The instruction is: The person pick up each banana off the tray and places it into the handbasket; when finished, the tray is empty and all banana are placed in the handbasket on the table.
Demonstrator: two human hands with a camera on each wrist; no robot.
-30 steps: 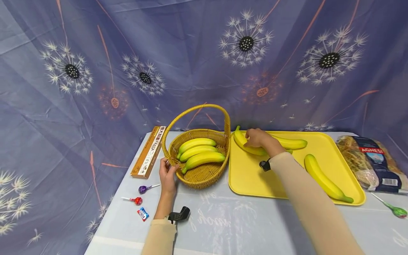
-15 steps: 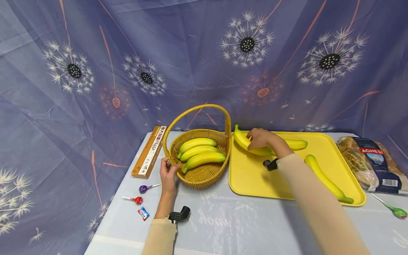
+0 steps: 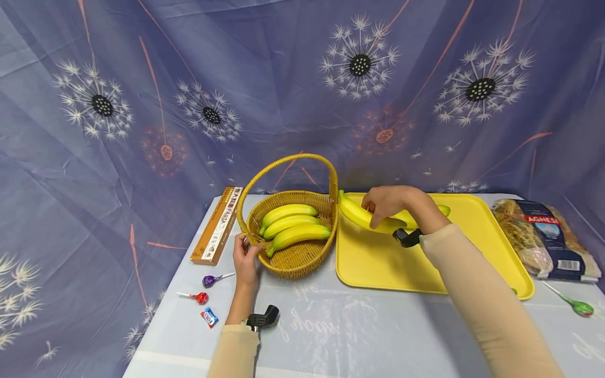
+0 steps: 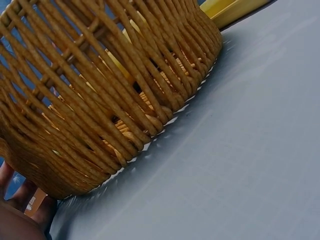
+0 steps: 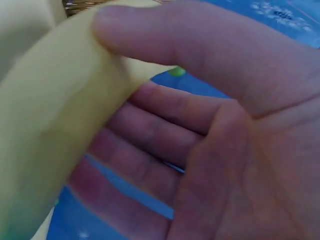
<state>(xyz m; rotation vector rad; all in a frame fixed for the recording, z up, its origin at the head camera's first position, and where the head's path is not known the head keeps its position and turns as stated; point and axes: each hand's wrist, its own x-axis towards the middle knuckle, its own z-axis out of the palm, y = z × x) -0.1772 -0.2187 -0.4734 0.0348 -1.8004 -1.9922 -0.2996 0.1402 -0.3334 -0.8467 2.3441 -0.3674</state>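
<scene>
My right hand (image 3: 392,202) grips a yellow banana (image 3: 356,215) over the left part of the yellow tray (image 3: 378,270). In the right wrist view the thumb lies across this banana (image 5: 55,100) and the other fingers curl along its far side. A woven basket (image 3: 295,272) with a tall handle stands left of the tray, three bananas (image 3: 302,235) lying inside. My left hand (image 3: 246,262) holds the basket's left side, thumb over the rim. From the left wrist, the basket wall (image 4: 115,85) fills much of the view, with the fingers (image 4: 22,195) at its lower left.
Another banana (image 3: 443,210) shows behind my right wrist; a green tip (image 3: 514,291) peeks out beside the sleeve. Left are a pasta box (image 3: 217,226), two lollipops (image 3: 208,281) and a wrapped candy (image 3: 209,317). A pasta bag (image 3: 548,236) and green lollipop (image 3: 581,307) lie right.
My right hand has taken a firmer hold of the banana and raised it a little, its wrist lifting and shifting right. My left hand has stayed on the basket. The head view has shifted slightly.
</scene>
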